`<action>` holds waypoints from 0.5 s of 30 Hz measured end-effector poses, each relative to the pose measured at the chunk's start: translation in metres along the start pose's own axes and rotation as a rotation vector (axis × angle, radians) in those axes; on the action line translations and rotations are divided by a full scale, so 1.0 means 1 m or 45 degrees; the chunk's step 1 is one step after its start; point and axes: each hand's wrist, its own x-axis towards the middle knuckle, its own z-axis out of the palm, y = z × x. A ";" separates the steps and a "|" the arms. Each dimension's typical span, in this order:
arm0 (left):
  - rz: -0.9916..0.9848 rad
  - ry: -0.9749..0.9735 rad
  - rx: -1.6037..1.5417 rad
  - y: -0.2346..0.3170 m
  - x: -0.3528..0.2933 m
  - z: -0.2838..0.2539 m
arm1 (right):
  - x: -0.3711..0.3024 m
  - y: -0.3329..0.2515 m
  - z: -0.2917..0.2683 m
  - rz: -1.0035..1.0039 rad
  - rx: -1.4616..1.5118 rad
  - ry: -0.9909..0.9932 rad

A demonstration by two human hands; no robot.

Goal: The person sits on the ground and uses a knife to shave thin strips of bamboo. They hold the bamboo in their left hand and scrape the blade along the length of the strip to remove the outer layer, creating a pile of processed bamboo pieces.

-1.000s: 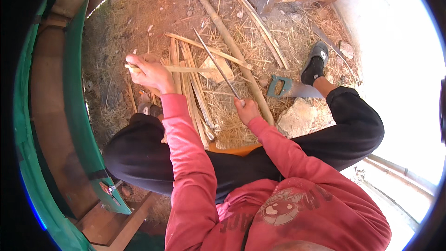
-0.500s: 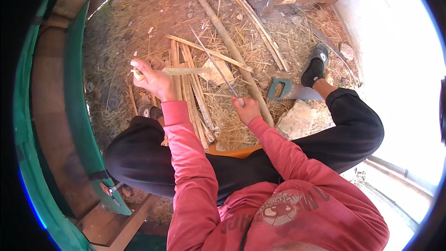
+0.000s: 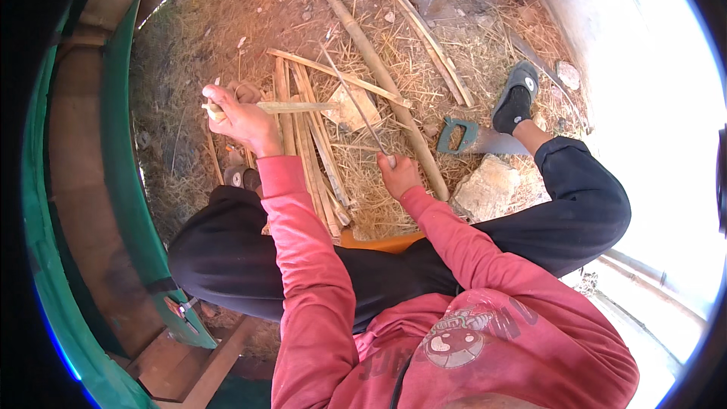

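My left hand [image 3: 244, 123] is closed around a short pale wooden stick [image 3: 297, 107], which points to the right and narrows toward its free end. In my closed right hand [image 3: 399, 177] is the handle of a long knife [image 3: 353, 98]. Its thin blade, seen nearly edge-on, slants up and left past the stick's free end, and I cannot tell whether the two touch. Under the stick lie several split wood strips [image 3: 308, 174] and a flat pale wood piece [image 3: 353, 108], on straw-covered ground.
A long round pole [image 3: 388, 83] lies right of the strips. A handsaw with a green handle [image 3: 457, 136] rests near my right foot [image 3: 516, 98], beside a large pale stone [image 3: 486, 188]. Green-edged wooden boards [image 3: 125, 144] stand on the left; a white wall [image 3: 644, 91] rises on the right.
My left hand and the stick have shifted slightly left. The knife's blade has swung a little to the right, and my right hand has moved slightly up and left.
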 end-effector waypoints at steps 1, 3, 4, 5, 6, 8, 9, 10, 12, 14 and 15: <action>-0.017 0.011 -0.002 -0.001 0.001 -0.001 | -0.002 0.002 0.003 -0.026 0.053 0.002; -0.049 0.023 -0.026 -0.002 0.004 0.005 | 0.008 0.029 0.018 0.018 -0.125 0.055; -0.072 0.038 -0.028 -0.002 0.004 0.006 | 0.012 0.031 0.021 0.032 -0.212 0.083; -0.095 0.053 -0.031 -0.002 0.001 0.007 | 0.015 0.034 0.022 0.045 -0.198 0.093; -0.109 0.071 -0.031 -0.003 0.003 0.006 | 0.016 0.027 0.021 0.050 -0.184 0.096; -0.066 0.091 0.013 -0.005 0.000 -0.003 | -0.003 0.016 0.014 0.020 -0.112 0.041; -0.073 0.062 -0.017 -0.004 0.000 -0.004 | -0.011 -0.001 0.004 -0.032 -0.034 0.017; -0.075 0.033 -0.045 -0.002 0.000 -0.003 | -0.014 -0.011 0.000 -0.088 0.047 -0.009; -0.071 0.047 -0.059 -0.004 0.002 -0.003 | -0.007 -0.005 0.006 -0.100 0.032 0.034; -0.100 0.072 -0.047 0.001 0.000 0.003 | -0.006 0.012 0.016 -0.106 -0.024 0.141; -0.081 0.044 -0.024 0.001 0.001 0.002 | -0.007 0.016 0.021 -0.121 -0.070 0.224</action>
